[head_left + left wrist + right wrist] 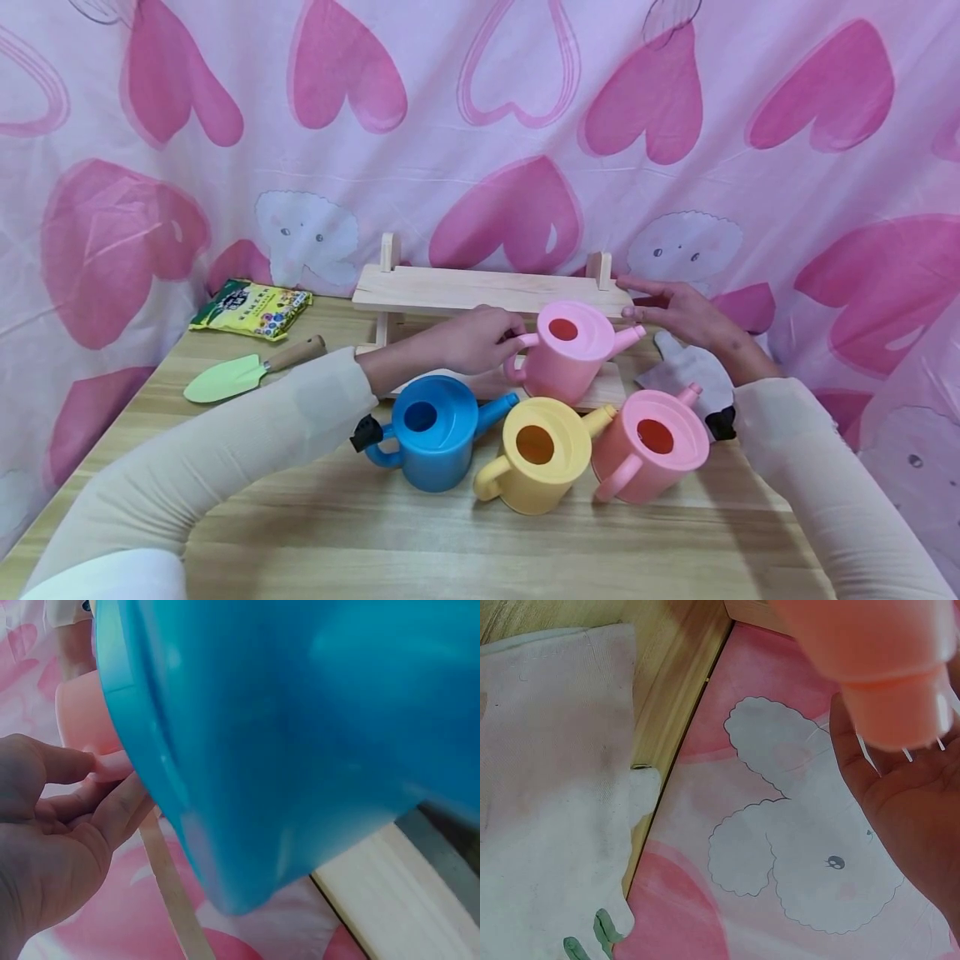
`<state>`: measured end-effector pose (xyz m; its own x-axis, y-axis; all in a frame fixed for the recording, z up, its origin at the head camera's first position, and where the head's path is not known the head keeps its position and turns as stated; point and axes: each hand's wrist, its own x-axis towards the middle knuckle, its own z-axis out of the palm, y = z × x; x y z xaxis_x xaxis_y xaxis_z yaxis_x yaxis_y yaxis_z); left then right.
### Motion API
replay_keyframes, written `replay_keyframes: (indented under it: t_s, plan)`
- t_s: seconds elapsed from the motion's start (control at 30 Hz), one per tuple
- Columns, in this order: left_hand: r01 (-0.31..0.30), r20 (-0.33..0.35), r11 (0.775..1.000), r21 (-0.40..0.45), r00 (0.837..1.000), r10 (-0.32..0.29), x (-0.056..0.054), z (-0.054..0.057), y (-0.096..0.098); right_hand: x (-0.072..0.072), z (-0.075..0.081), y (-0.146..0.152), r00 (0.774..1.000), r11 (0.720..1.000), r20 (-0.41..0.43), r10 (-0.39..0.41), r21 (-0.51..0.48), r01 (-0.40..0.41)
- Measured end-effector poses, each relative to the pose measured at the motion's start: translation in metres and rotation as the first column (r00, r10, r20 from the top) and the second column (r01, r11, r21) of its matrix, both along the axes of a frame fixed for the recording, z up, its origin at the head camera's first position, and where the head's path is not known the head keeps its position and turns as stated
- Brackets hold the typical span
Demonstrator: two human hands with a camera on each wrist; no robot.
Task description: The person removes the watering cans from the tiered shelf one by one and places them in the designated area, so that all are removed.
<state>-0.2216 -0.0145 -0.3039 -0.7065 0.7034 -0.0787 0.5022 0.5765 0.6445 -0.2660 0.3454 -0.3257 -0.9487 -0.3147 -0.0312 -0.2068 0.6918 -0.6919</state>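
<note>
My left hand [480, 340] pinches the handle of a pink watering can [566, 367] between thumb and fingers. The can is upright in front of the wooden shelf [480, 287], overlapping its lower board, spout to the right. In the left wrist view, the pinched handle [112, 766] is partly hidden by the blue watering can [285, 735]. My right hand [678, 312] is at the right end of the shelf, fingertips right at the upper board. The right wrist view has its fingers spread behind a pink spout [892, 705].
Blue [435, 446], yellow [551, 471] and another pink watering can [651, 462] stand in a row before the shelf. Gloves [686, 375] lie on the right. At left are a green trowel [228, 379] and a yellow-green packet [251, 310]. A heart-patterned curtain [510, 208] hangs behind.
</note>
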Motion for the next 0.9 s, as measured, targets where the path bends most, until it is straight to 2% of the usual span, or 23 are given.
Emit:
replay_keyframes:
  t_s: [0.17,0.5,0.7,0.9]
  plan:
    - [-0.005,0.002,1.0,0.029,1.0,0.005,0.003,-0.001,0.0,0.0,-0.001,0.0,1.0,1.0,-0.005,0.011,0.003,-0.011]
    - [0.024,-0.097,0.995,0.099,0.995,-0.015,0.001,0.003,-0.004,0.0,0.0,0.001,1.0,1.0,-0.002,0.014,0.011,-0.014]
    - [0.028,-0.113,0.99,0.136,0.994,-0.012,0.0,0.016,-0.014,0.0,0.001,0.0,1.0,1.0,-0.008,0.027,0.002,-0.027]
    - [-0.012,-0.16,0.987,0.16,0.986,0.038,0.002,0.032,-0.035,0.0,0.0,0.001,0.996,0.998,-0.062,0.057,0.012,-0.056]
